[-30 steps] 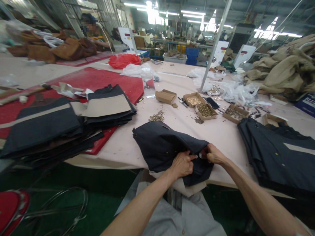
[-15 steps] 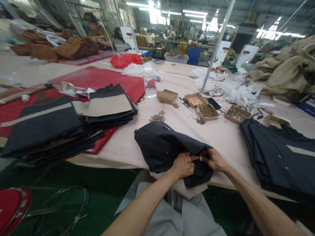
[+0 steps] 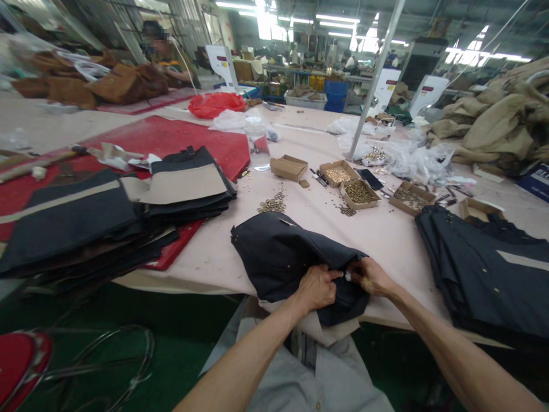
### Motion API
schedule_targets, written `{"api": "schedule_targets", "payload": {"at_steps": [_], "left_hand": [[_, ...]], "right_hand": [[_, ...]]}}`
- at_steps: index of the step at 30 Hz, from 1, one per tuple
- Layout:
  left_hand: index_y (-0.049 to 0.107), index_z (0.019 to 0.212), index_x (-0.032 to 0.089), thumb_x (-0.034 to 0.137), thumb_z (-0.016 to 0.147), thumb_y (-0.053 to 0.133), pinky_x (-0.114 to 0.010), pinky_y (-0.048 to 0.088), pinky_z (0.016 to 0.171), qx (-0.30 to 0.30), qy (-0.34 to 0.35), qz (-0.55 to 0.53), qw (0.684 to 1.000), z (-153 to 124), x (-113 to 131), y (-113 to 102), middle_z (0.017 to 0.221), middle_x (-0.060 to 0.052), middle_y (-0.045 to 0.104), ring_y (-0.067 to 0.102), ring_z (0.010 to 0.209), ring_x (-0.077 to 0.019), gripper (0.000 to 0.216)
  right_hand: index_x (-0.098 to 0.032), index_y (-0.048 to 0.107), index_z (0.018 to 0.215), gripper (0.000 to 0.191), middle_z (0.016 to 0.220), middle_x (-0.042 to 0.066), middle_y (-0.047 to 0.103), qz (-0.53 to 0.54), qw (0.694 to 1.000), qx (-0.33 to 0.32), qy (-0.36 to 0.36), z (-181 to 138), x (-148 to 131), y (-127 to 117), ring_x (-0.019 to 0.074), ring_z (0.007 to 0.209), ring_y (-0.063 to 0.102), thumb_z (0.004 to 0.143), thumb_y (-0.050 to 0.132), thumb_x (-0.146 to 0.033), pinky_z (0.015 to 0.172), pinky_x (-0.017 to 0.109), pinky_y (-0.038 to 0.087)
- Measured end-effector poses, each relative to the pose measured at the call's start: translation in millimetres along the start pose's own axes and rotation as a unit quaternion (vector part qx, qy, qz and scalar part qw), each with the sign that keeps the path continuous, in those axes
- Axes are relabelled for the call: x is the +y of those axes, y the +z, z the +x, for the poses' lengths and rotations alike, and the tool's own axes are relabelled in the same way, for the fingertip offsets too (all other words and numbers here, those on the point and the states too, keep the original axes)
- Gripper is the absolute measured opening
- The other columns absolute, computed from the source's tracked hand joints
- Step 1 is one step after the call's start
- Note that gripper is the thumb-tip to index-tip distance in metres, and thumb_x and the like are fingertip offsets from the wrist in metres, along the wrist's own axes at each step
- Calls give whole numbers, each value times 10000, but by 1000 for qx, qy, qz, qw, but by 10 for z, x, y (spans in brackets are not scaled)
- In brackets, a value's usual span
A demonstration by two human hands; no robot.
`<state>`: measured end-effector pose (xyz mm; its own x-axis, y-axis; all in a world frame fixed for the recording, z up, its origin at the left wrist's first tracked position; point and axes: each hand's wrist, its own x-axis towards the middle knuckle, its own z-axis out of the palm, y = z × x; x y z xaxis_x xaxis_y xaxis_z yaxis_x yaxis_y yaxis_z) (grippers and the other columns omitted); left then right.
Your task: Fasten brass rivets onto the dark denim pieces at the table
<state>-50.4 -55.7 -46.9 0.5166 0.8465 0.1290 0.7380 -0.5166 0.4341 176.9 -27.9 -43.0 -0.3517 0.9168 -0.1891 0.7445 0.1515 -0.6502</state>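
A dark fabric piece [image 3: 270,246] with a pale lining and small brass-coloured studs lies bunched at the table's front edge, partly over my lap. My left hand [image 3: 317,286] is closed on its folds, the index finger pointing right toward a small whitish thing [image 3: 347,276]. Against that thing and the fabric's right edge, my right hand [image 3: 371,277] is pinched, thumb and fingers bent. The whitish thing is too small and partly covered to name. Just behind the fabric lies a heap of brass-coloured rings [image 3: 272,203].
Stacks of dark panels lie left [image 3: 180,183] and right [image 3: 480,269]. Small cardboard boxes of metal fittings [image 3: 360,194] stand beyond, beside a phone [image 3: 370,178]. A metal pole [image 3: 373,86] rises from the table. A person [image 3: 171,66] sits far left.
The whole view has shifted very slightly. Both hands stay at the same place on the fabric, with hardly any finger movement to see.
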Motion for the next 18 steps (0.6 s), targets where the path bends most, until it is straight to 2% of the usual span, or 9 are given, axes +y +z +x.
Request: {"api": "schedule_targets", "payload": {"at_steps": [4,8,10,15,18], "left_hand": [[717,1191,284,197,789,537,-354,546,856,0,10,-4,1000,3,14,-23,999,-80,690,665,867,-221,449],[729,1166,264,193,787,542,-340,548,862,-1,10,-10,1000,-6,28,-50,1039,-83,679,666,885,-218,429],[731,1163,252,188,786,540,-342,552,864,3,8,-14,1000,-17,30,-67,1039,-88,681,667,886,-219,427],[724,1178,228,190,791,532,-357,563,864,8,13,-24,1000,-43,5,-113,1053,-106,693,671,895,-224,434],[726,1167,233,188,791,526,-357,564,876,4,15,-20,1000,-46,-14,-127,1069,-107,702,676,927,-227,428]], "right_hand": [[-159,613,675,162,614,-6,598,66,997,-15,29,105,15,16,126,567,525,553,515,-119,486,203,343],[-163,565,673,179,574,-16,581,155,981,-78,82,195,-17,-19,105,456,488,509,499,-139,410,198,379],[-170,544,680,192,575,-21,576,175,977,-84,91,216,-56,-47,102,442,488,497,500,-136,380,192,392],[-183,502,682,201,578,-35,575,159,979,-69,105,236,-183,-98,104,429,529,507,571,-112,365,190,439],[-189,505,697,226,545,-22,597,118,980,-73,143,272,-241,-130,149,412,574,533,652,-138,344,218,446]]}}
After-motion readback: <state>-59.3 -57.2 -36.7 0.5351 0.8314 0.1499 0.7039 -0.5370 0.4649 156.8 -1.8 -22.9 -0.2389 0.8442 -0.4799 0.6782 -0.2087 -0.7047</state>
